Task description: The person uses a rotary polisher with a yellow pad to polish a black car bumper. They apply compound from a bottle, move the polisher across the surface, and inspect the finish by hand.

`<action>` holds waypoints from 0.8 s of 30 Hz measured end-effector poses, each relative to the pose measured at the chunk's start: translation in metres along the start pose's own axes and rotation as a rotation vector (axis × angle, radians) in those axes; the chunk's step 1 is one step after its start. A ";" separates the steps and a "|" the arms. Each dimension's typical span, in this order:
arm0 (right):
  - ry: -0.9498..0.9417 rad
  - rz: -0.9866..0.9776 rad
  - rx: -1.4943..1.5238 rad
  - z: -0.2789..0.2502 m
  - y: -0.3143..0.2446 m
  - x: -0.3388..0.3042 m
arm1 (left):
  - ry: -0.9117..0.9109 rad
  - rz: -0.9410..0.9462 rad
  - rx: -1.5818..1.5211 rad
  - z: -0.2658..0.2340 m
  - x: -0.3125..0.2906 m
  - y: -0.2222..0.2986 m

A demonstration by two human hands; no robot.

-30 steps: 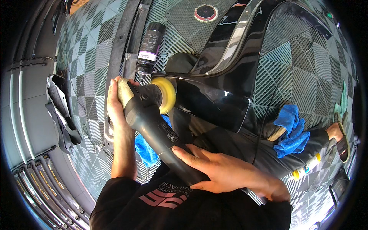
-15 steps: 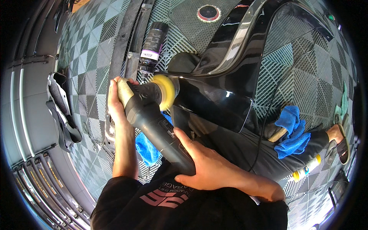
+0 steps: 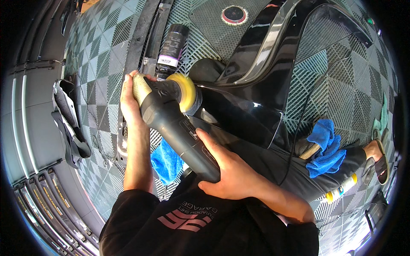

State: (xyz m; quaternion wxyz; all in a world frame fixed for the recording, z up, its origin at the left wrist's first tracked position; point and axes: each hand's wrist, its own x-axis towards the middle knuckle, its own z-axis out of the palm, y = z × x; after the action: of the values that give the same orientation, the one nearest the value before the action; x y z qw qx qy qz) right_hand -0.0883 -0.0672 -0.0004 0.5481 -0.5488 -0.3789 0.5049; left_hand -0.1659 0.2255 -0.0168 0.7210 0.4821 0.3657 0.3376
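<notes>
Both my hands hold a black polishing machine (image 3: 177, 134) fitted with a yellow foam pad (image 3: 183, 91). My left hand (image 3: 132, 100) is wrapped round its gold-topped head, the fingertips partly hidden behind it. My right hand (image 3: 226, 168) grips the rear of the body, thumb and fingers on either side. The pad stands edge-on against the left end of a glossy black car body panel (image 3: 243, 104), and its face looks blurred. Whether pad and panel touch all along cannot be made out. Below the machine lies a blue cloth (image 3: 165, 162).
A dark bottle (image 3: 173, 49) lies beyond the machine beside a long dark strip (image 3: 136, 51). At the far side is a round red-rimmed brush pad (image 3: 234, 15). Another blue cloth (image 3: 325, 149), a yellow-and-white bottle (image 3: 341, 187) and a black cord (image 3: 294, 149) are to the right.
The machine's head and my left hand have risen slightly away from me, with the yellow pad shifting a little up. My right hand has moved slightly right along with the machine's rear.
</notes>
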 end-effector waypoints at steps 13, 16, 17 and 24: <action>-0.108 0.148 0.061 -0.001 -0.009 0.009 | 0.017 -0.043 -0.061 -0.015 -0.002 0.002; -0.113 0.159 0.070 -0.003 -0.009 0.013 | 0.022 -0.043 -0.059 -0.016 0.001 0.003; -0.079 0.089 0.062 0.000 -0.005 0.014 | 0.028 -0.044 -0.053 -0.016 0.003 0.003; -0.051 0.042 0.046 0.000 -0.003 0.018 | 0.018 -0.055 -0.037 -0.022 0.012 0.003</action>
State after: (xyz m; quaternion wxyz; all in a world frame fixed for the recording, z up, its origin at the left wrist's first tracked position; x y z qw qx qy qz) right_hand -0.0845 -0.0494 0.0001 0.5399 -0.5309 -0.3693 0.5388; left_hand -0.1785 0.2465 -0.0223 0.7355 0.4554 0.3789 0.3288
